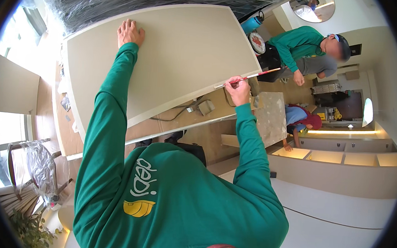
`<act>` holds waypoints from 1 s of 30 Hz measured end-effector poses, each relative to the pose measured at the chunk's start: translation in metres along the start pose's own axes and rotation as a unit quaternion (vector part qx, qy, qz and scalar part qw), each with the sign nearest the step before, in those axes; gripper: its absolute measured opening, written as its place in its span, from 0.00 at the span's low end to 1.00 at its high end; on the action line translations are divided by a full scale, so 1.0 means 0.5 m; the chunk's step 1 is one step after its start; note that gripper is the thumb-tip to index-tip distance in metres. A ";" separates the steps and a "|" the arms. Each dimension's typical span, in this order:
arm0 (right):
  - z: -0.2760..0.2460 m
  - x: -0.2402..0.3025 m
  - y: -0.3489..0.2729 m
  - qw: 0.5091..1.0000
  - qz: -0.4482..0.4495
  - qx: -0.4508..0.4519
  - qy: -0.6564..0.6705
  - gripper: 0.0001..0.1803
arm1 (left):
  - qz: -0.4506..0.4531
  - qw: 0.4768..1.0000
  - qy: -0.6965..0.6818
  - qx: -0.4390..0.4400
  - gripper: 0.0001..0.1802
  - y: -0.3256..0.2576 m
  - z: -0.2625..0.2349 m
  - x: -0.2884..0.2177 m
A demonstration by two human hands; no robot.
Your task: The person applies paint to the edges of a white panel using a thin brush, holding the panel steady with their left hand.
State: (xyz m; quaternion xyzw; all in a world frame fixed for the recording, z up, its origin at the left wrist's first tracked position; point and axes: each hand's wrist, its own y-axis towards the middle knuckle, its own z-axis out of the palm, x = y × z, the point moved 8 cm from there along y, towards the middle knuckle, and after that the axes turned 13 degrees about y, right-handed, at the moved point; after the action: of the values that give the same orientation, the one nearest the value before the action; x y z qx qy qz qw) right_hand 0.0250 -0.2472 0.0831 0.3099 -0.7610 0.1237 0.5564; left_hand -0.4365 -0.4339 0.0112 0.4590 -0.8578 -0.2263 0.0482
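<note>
A large beige panel with a paler edge lies over the worktable in front of me. My left hand rests flat on its face near the far left, fingers spread and holding nothing. At the panel's near right edge, my right hand is closed around a thin paintbrush with a red handle. The brush's pale tip points left, close to the panel's edge; its handle end points right.
Beneath the panel, the cardboard-covered worktable carries a cable and a small block. Plastic sheeting covers something behind. A blue bottle and a round tub stand right, near a green-sleeved person. Another person bends over lit shelving.
</note>
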 end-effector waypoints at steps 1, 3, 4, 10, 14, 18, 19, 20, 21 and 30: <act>-0.007 0.004 0.005 1.000 -0.002 -0.006 -0.006 0.06 | -0.001 1.000 -0.001 -0.005 0.30 -0.001 0.002 0.003; -0.024 0.007 0.019 0.999 -0.012 -0.010 -0.033 0.05 | -0.001 1.000 -0.004 -0.016 0.30 -0.002 0.002 0.003; -0.033 0.009 0.023 0.999 -0.017 -0.013 -0.047 0.05 | -0.001 1.000 -0.003 -0.015 0.30 -0.001 0.001 0.001; -0.021 0.050 0.000 0.993 -0.033 -0.020 -0.112 0.06 | 0.003 0.999 -0.024 -0.025 0.29 -0.008 -0.007 0.000; 0.056 0.057 -0.043 0.998 -0.031 0.025 -0.043 0.05 | 0.005 0.999 -0.025 -0.041 0.28 -0.007 -0.012 -0.002; 0.143 0.109 -0.087 0.994 -0.071 0.068 -0.047 0.05 | 0.005 1.000 0.004 -0.006 0.30 -0.006 -0.014 -0.005; 0.163 0.107 -0.098 0.995 -0.054 0.081 -0.014 0.05 | 0.005 1.000 0.004 -0.011 0.30 -0.005 -0.011 -0.004; 0.184 0.103 -0.107 0.995 -0.037 0.094 0.018 0.05 | 0.006 1.000 0.005 -0.016 0.30 -0.004 -0.009 -0.003; 0.201 0.100 -0.114 0.993 -0.019 0.107 0.051 0.05 | 0.007 1.000 0.005 -0.020 0.30 -0.004 -0.010 -0.003; 0.098 -0.008 -0.064 0.993 0.039 0.059 0.093 0.06 | 0.001 1.000 -0.001 0.011 0.29 -0.001 -0.021 -0.011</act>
State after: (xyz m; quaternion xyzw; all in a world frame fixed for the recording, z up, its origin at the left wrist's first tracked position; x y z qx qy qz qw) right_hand 0.0078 -0.2970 0.0574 0.2991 -0.7087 0.2187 0.6004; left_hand -0.4301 -0.4333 0.0212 0.4586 -0.8606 -0.2174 0.0429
